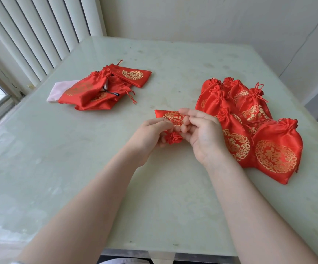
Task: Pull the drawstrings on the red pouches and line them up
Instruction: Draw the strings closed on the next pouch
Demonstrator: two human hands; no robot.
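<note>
**Both hands on one red pouch at mid-tabletop**

The held pouch point(170, 117) lies between the two hands just above the pale green tabletop point(78, 159), its flat closed end pointing left and away. Only part of it shows: a strip of red satin with a gold woven roundel at the top, and a bunched, gathered mouth point(174, 139) low down between the palms. The middle of the pouch is covered by fingers, and its drawstring cannot be made out.

The left hand point(151, 133) curls its fingers round the pouch from the left, near the gathered mouth. The right hand point(202, 130) grips it from the right, fingers bent over the gold pattern; exactly what the fingertips pinch is hidden.

Just to the right, touching the right hand's far side, a cluster of pouches point(249, 119) with cinched necks lies overlapping, so their number is hard to count. The nearest one point(277, 151) shows a full gold roundel and a puckered top.

Well apart, at far left, a loose heap of flatter pouches point(101, 88) is tumbled together, strings trailing. A pale pink cloth point(57, 92) sticks out from beneath it, and a small dark object point(114, 93) sits in the folds, too small to tell.

White vertical blinds point(40, 35) stand behind, cut off by the frame.
</note>
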